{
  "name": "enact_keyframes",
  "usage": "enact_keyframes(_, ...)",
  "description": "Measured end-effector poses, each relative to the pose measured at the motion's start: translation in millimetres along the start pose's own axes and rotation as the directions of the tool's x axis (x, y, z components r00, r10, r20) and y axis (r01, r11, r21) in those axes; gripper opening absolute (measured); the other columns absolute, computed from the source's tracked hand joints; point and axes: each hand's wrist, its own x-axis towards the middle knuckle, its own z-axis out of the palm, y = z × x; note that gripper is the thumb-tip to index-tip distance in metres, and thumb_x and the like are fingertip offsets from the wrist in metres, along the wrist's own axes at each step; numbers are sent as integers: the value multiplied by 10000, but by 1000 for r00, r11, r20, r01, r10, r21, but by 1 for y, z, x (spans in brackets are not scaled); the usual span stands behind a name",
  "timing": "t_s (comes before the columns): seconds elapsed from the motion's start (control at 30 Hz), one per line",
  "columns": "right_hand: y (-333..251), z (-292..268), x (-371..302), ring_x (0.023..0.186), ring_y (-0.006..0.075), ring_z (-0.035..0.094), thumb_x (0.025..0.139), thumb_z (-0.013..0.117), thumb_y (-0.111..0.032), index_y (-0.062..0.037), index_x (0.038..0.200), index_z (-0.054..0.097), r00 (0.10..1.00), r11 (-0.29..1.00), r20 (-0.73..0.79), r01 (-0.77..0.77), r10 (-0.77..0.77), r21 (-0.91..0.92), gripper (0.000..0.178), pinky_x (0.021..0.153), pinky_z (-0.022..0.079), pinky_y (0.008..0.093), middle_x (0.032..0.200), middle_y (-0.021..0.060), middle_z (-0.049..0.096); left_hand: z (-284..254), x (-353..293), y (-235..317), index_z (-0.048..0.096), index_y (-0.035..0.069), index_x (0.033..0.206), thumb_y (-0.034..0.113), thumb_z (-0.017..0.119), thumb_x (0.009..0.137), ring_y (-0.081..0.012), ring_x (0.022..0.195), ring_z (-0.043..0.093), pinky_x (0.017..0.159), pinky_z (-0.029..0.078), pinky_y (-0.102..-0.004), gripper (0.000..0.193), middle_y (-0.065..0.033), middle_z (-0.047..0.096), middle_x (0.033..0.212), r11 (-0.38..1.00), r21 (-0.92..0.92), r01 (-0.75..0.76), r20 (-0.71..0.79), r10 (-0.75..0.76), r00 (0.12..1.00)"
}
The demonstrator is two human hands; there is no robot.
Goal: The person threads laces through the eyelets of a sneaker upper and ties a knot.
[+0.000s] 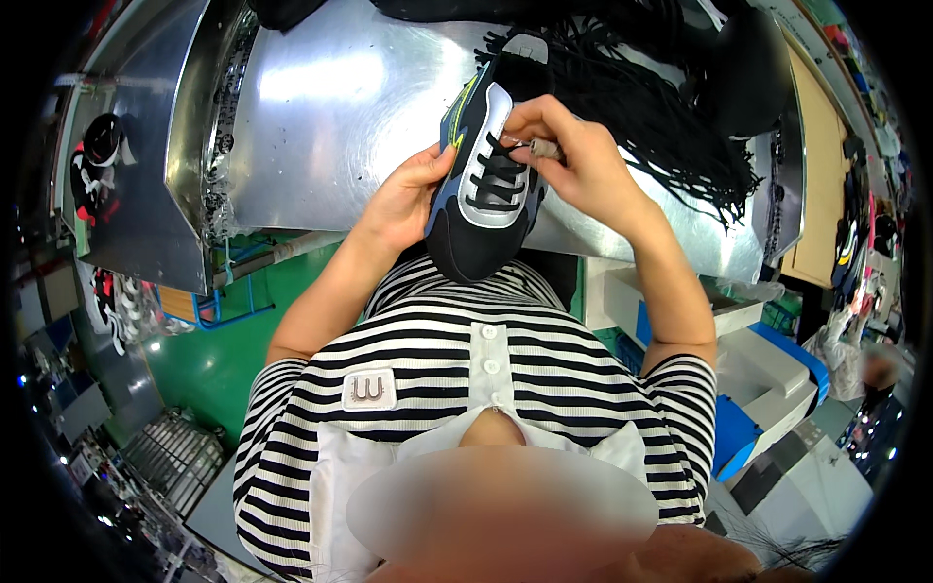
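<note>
Left hand clasps the shoe at nine o'clock, the right hand, nearer the heel, pinches the lace at three, and the shoe lies between them over the surface, toe toward seven.

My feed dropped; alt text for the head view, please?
The left hand holds a dark, partly laced shoe by its side while the right hand pinches its black lace. Black cords lie heaped on the metal table.
</note>
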Motion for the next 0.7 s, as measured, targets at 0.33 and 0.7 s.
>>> enact_keyframes(0.33,-1,-16,-25,891,199,715,870,672,-27,-57,1076,538,994,984,76,-93,83,153,248,758,525,271,921,74,721,9,-8,-20,420,-52,1355,156,453,1036,-248,1121,640,981,541,-381,382,-182,599,1262,995,-94,33,113,-22,993)
enact_keyframes(0.7,5,-20,-59,941,142,680,904,611,42,-55,1071,473,979,925,77,-203,188,323,238,822,537,266,980,71,705,16,-13,-35,436,-52,1339,152,494,1019,-248,1108,649,975,547,-371,383,-184,610,1252,994,-111,5,67,2,998)
